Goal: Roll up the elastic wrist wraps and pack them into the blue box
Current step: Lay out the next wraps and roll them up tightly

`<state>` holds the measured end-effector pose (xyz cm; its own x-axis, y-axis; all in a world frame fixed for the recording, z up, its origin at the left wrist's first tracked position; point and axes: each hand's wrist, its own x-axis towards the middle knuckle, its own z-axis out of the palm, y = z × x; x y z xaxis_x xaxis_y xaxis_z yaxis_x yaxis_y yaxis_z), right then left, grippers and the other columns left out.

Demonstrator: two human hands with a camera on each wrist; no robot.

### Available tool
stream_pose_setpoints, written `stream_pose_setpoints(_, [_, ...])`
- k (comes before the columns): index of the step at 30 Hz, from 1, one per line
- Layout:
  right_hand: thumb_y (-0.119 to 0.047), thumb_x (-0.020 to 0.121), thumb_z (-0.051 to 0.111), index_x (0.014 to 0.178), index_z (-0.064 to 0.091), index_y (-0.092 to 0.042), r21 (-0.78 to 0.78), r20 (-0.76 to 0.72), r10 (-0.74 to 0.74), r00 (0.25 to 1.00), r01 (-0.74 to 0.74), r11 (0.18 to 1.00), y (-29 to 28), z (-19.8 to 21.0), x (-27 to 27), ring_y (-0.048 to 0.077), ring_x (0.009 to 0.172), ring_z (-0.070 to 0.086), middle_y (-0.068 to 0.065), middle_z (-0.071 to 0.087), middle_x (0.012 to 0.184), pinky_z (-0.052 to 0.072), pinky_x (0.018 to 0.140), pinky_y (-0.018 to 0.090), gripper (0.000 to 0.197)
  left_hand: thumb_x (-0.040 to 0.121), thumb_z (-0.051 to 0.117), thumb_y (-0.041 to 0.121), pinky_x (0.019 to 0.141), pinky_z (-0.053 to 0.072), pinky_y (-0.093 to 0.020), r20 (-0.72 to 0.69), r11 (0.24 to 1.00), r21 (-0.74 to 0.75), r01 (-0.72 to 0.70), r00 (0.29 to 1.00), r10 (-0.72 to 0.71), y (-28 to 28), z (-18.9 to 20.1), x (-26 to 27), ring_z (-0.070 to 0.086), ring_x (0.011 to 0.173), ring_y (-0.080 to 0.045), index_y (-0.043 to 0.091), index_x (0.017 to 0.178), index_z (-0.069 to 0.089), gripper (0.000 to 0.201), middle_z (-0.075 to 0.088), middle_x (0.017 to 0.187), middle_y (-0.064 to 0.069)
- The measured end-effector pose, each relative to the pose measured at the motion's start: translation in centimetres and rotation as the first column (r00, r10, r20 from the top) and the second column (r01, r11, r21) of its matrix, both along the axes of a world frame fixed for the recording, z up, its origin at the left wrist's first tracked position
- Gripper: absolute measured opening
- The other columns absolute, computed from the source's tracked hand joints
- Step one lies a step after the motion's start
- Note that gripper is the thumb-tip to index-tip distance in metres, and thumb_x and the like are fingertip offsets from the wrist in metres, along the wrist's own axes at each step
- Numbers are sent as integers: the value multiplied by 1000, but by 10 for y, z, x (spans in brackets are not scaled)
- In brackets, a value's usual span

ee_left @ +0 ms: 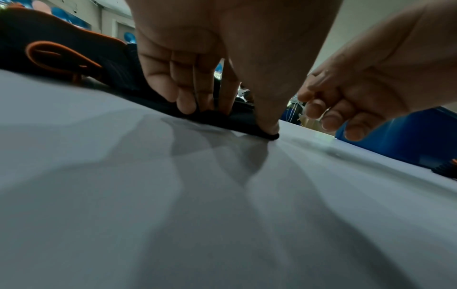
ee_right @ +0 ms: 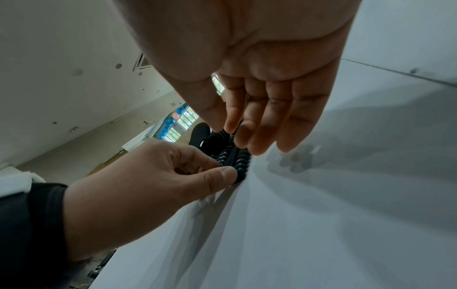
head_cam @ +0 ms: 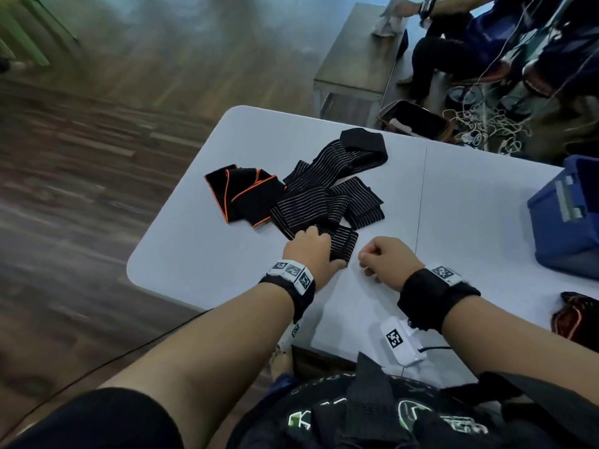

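Several black elastic wrist wraps lie piled on the white table. My left hand pinches the near end of a white-striped wrap between thumb and fingers, flat against the tabletop; the left wrist view shows the left hand on the striped wrap's dark edge. Just to the right, my right hand hovers with loosely curled fingers and holds nothing. In the right wrist view the right hand has its fingertips close to the striped wrap. The blue box stands at the table's right edge.
An orange-trimmed black wrap lies at the pile's left. Another orange-trimmed wrap sits near the right front edge. Beyond the table are a grey bench, a seated person, a black basket and tangled cables on the floor.
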<state>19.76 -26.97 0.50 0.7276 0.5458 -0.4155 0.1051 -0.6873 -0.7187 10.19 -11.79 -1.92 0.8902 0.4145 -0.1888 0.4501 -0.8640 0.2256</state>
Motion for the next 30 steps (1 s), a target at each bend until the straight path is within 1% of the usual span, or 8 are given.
stream_pose_setpoints(2, [-14, 87, 60, 82, 65, -10, 2, -4, -5, 1000, 5, 1000, 1, 0, -2, 26, 75, 72, 9, 74, 79, 60, 76, 48, 8, 90, 61, 57, 85, 51, -42, 4, 1000, 15, 2, 1000, -2, -1, 3, 5, 53, 108, -28, 17, 111, 59, 46, 54, 116, -7])
stream_pose_setpoints(7, [-16, 88, 61, 84, 63, -17, 24, 49, -38, 998, 37, 999, -1, -5, -6, 21, 72, 71, 5, 72, 78, 59, 76, 45, 5, 95, 51, 16, 79, 52, -40, -53, 998, 29, 55, 997, -53, 0, 10, 15, 61, 103, -32, 12, 106, 62, 16, 60, 110, -10])
stream_pose_setpoints(10, [-15, 87, 61, 100, 59, -26, 50, 83, -75, 994, 71, 996, -5, -8, -6, 16, 69, 68, 4, 70, 77, 57, 74, 39, 17, 91, 48, 14, 69, 51, -37, -37, 992, -45, 116, 992, -117, -2, 19, 15, 63, 86, -29, 14, 86, 55, 9, 64, 94, -8])
stream_pose_setpoints(14, [-12, 83, 62, 124, 53, -36, 75, 137, -49, 989, 39, 996, -9, -6, -7, 13, 81, 65, -6, 67, 85, 53, 78, 30, 49, 91, 46, 22, 60, 42, -34, 46, 954, -128, 270, 963, -266, -19, 29, 8, 54, 68, -25, 16, 71, 45, 21, 52, 70, 0])
stream_pose_setpoints(18, [-14, 83, 65, 102, 66, -26, 86, 193, -111, 975, 96, 992, -12, -5, 0, 15, 88, 64, -7, 68, 95, 54, 86, 37, 23, 92, 47, 24, 61, 42, -34, 236, 933, -251, 257, 951, -199, -25, 38, 9, 53, 66, -23, 14, 72, 53, 22, 53, 66, 1])
stream_pose_setpoints(22, [-16, 86, 66, 83, 64, -27, 143, 184, -167, 969, 142, 980, -23, 0, 6, 22, 74, 68, -4, 69, 74, 58, 76, 43, 12, 94, 48, 37, 74, 51, -32, 343, 922, -343, 178, 938, -54, 0, 35, 11, 61, 80, -11, 25, 92, 66, 22, 65, 86, 9])
stream_pose_setpoints(25, [-19, 87, 67, 79, 66, -30, 175, 150, -215, 965, 188, 966, -32, 2, 8, 20, 69, 67, -5, 69, 73, 59, 76, 46, 13, 94, 54, 37, 79, 52, -31, 345, 943, -296, 153, 938, -44, 28, 32, 17, 59, 84, -10, 28, 96, 65, 15, 61, 91, 9])
stream_pose_setpoints(30, [-18, 85, 71, 77, 70, -29, 178, 148, -262, 954, 235, 955, -47, 4, 3, 13, 69, 62, -9, 67, 73, 59, 78, 43, 14, 95, 60, 36, 87, 48, -29, 316, 954, -185, 238, 933, -171, 42, 34, 52, 54, 97, -14, 24, 101, 68, 15, 56, 101, 6])
